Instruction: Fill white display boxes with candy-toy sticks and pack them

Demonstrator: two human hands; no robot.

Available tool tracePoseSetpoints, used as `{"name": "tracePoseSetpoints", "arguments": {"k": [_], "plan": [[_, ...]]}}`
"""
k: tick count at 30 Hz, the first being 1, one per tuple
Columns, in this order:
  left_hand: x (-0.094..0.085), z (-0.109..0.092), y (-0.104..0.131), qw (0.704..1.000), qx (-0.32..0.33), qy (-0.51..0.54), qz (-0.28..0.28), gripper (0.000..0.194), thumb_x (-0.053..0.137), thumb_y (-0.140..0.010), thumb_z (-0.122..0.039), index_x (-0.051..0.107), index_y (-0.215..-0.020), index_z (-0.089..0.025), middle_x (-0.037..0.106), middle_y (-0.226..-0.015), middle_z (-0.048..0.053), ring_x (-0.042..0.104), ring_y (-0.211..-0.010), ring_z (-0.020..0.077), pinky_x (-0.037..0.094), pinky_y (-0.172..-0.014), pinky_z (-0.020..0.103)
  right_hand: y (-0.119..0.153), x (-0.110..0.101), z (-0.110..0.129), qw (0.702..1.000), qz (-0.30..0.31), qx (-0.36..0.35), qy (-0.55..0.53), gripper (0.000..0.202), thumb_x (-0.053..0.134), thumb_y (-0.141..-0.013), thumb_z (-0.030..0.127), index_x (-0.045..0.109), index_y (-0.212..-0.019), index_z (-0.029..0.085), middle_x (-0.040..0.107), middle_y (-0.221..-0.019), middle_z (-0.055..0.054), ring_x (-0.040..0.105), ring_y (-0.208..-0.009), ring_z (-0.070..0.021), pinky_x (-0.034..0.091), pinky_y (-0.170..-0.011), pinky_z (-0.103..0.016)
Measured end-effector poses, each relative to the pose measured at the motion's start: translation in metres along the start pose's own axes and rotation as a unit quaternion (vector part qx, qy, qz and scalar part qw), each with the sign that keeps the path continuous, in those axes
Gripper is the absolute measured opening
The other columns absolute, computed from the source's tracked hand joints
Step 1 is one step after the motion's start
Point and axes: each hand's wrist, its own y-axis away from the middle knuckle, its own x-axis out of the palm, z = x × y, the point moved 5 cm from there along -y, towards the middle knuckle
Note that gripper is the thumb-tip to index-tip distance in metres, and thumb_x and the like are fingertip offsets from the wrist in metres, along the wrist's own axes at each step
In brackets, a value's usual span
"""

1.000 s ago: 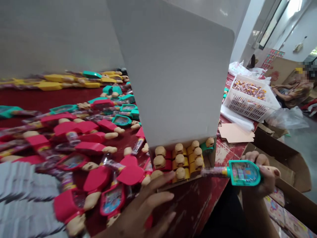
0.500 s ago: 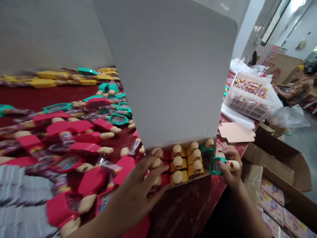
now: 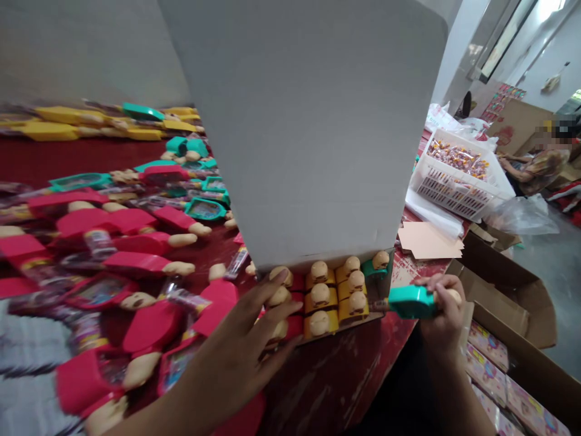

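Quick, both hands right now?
Left hand: open, spread over the boxed red toys.
Right hand: closed, holding a green toy by its beige end.

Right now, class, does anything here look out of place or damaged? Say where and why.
One green toy lies among the yellow toys at the back left, breaking their colour grouping. The red tabletop also looks damaged: its paint is worn pale just right of the open box.

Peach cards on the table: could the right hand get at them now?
Probably: the cards lie just beyond the right hand, nothing visibly between, though it grips a green toy.
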Motion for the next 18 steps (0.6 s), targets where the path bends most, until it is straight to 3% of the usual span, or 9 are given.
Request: {"name": "tracePoseSetpoints", "arguments": {"k": [2,4,8,10,16,18], "plan": [[-0.001,-0.001,0.000,1.000,0.003,0.006,0.003,0.020,0.041,-0.095,-0.026,0.049,-0.111,-0.017,0.040,-0.139,0.016,0.053,-0.119,0.0276,0.054,-0.091,0.039,0.006,0.004,0.006,0.996,0.007,-0.092,-0.002,0.020,0.054,-0.084,0.024,0.050,-0.065,0.018,0.051,-0.063,0.002,0.057,-0.059,-0.0131,0.046,-0.054,-0.025],[-0.002,-0.001,0.001,1.000,0.004,0.011,-0.002,0.020,0.042,-0.094,-0.026,0.049,-0.111,-0.017,0.040,-0.139,0.017,0.053,-0.119,0.0280,0.054,-0.092,0.038,0.013,0.013,0.013,0.979,0.056,-0.193,0.032,0.019,0.051,-0.084,0.020,0.050,-0.065,0.019,0.055,-0.064,0.001,0.056,-0.057,-0.0133,0.047,-0.052,-0.026],[-0.001,0.000,0.001,1.000,0.002,0.010,0.005,0.019,0.043,-0.094,-0.025,0.049,-0.110,-0.016,0.041,-0.138,0.018,0.052,-0.120,0.0282,0.053,-0.092,0.039,0.028,0.033,0.021,0.911,0.173,-0.354,0.122,0.010,0.050,-0.077,0.014,0.048,-0.070,0.021,0.063,-0.068,-0.001,0.060,-0.056,-0.0149,0.049,-0.048,-0.027],[-0.001,-0.001,0.001,1.000,0.010,0.008,0.005,0.018,0.042,-0.095,-0.023,0.048,-0.110,-0.016,0.041,-0.135,0.018,0.052,-0.120,0.0275,0.053,-0.092,0.038,0.032,0.038,0.021,0.895,0.208,-0.369,0.142,0.009,0.048,-0.075,0.013,0.047,-0.071,0.021,0.062,-0.066,0.000,0.061,-0.054,-0.0148,0.049,-0.047,-0.026],[0.000,-0.001,0.002,1.000,0.001,0.008,0.007,0.019,0.042,-0.095,-0.024,0.048,-0.111,-0.016,0.040,-0.137,0.018,0.050,-0.122,0.0280,0.053,-0.092,0.040,0.044,0.038,0.017,0.887,0.321,-0.320,0.085,0.007,0.048,-0.073,0.015,0.047,-0.074,0.022,0.058,-0.065,0.000,0.060,-0.054,-0.0147,0.052,-0.049,-0.027],[0.001,0.002,0.003,0.999,-0.015,0.028,0.008,0.019,0.043,-0.095,-0.026,0.049,-0.111,-0.018,0.041,-0.138,0.015,0.052,-0.121,0.0270,0.053,-0.093,0.040,0.044,0.038,0.012,0.891,0.332,-0.297,0.085,0.006,0.048,-0.074,0.016,0.047,-0.075,0.021,0.059,-0.066,-0.001,0.059,-0.055,-0.0149,0.051,-0.050,-0.027]]}}
